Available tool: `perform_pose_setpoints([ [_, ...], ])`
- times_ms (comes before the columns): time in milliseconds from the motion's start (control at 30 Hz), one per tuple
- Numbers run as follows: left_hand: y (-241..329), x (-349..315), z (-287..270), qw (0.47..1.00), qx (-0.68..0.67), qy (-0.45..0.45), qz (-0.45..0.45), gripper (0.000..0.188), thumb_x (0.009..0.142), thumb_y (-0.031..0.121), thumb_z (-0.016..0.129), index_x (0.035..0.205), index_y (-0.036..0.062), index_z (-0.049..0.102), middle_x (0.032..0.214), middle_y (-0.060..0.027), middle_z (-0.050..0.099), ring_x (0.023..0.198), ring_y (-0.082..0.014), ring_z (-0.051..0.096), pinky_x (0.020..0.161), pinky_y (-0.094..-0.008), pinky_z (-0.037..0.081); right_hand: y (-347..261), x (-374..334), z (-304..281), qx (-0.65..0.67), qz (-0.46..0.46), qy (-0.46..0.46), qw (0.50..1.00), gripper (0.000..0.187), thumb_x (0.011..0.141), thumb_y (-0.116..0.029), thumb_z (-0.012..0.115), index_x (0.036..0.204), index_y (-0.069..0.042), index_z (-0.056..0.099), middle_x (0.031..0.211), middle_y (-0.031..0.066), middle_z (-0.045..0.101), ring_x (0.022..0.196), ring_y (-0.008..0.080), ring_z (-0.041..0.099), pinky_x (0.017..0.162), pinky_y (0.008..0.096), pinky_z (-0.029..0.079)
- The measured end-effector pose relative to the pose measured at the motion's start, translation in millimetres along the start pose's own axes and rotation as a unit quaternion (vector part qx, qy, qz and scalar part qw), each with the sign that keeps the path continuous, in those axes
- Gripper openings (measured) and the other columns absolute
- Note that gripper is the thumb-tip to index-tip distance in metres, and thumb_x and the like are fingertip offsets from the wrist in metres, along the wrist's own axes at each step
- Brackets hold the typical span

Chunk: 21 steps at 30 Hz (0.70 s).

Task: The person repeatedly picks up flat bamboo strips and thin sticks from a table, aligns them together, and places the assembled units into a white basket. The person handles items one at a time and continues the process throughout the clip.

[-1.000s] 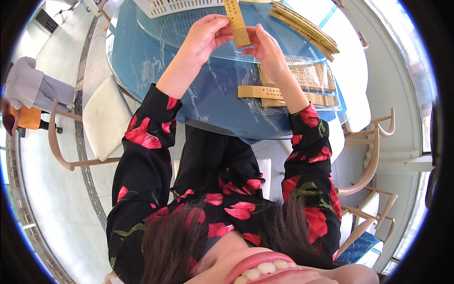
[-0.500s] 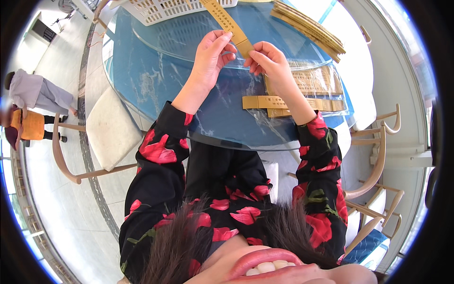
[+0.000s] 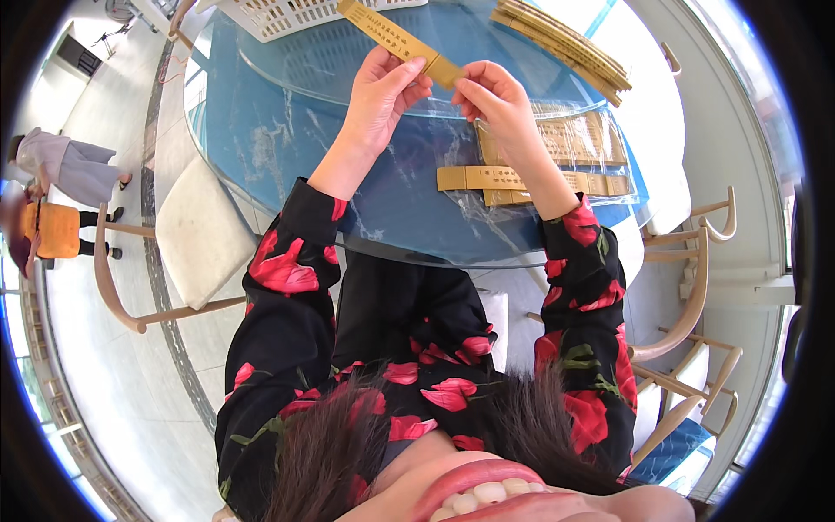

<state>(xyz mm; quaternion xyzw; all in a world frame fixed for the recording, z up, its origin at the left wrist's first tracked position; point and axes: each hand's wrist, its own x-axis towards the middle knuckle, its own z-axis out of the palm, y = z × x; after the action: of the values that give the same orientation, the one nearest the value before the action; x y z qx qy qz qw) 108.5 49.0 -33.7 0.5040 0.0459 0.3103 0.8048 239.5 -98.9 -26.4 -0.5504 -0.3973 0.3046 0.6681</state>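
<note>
A long gold-coloured card strip (image 3: 393, 36) with dark printed characters slants above the table, its far end to the left. My left hand (image 3: 379, 100) pinches it between thumb and fingers near the middle. My right hand (image 3: 497, 97) has thumb and forefinger closed at its near right end, which is slightly blurred. Below my right wrist, similar gold strips (image 3: 470, 178) lie on the tabletop, partly hidden by my forearm. Beside them is a clear plastic wrapper (image 3: 600, 139) with more gold pieces under it.
The round blue marbled table (image 3: 287, 148) carries a raised glass turntable. At the back stand a white perforated basket (image 3: 291, 19) and a stack of gold strips (image 3: 565, 48). Chairs surround it, including a cream-seated one (image 3: 200, 235) on the left. Two people (image 3: 65, 165) are farther left.
The strip has tilted, its far end swinging left and down toward me. Both hands stay at it, with my left hand slightly farther left. A person at the left has shifted.
</note>
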Motion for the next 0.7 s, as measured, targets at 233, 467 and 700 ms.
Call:
perform_pose_setpoints([
  [233,11.2,-10.3,26.6,0.994,-0.074,-0.069,-0.028,0.035,0.102,0.017,0.063,0.134,0.0040,0.056,0.104,-0.0056,0.069,0.095,-0.0121,0.067,0.085,-0.0271,0.059,-6.7,1.5,1.2,-0.418,-0.369,0.163,0.814,0.010,0.086,-0.006,0.071,0.093,-0.008,0.065,0.084,0.0052,0.070,0.073,0.0215,0.067,0.066,0.0313,0.054],
  [467,0.1,-3.5,7.1,0.993,-0.035,-0.105,-0.050,0.036,0.105,0.022,0.061,0.135,0.0047,0.058,0.083,0.0009,0.060,0.077,-0.0057,0.059,0.069,-0.0230,0.052,-11.5,7.2,5.1,-0.481,-0.493,0.086,0.720,0.014,0.079,-0.003,0.071,0.091,-0.007,0.066,0.108,0.0043,0.068,0.090,0.0292,0.065,0.075,0.0369,0.056],
  [700,4.8,-8.0,16.9,0.998,0.061,-0.034,-0.005,0.023,0.102,0.016,0.064,0.123,0.0070,0.061,0.082,0.0037,0.057,0.065,-0.0047,0.052,0.062,-0.0221,0.046,-0.4,0.4,6.6,-0.077,-0.146,0.060,0.984,0.016,0.098,-0.012,0.064,0.111,-0.002,0.064,0.103,0.0063,0.069,0.091,0.0146,0.066,0.081,0.0301,0.055],
])
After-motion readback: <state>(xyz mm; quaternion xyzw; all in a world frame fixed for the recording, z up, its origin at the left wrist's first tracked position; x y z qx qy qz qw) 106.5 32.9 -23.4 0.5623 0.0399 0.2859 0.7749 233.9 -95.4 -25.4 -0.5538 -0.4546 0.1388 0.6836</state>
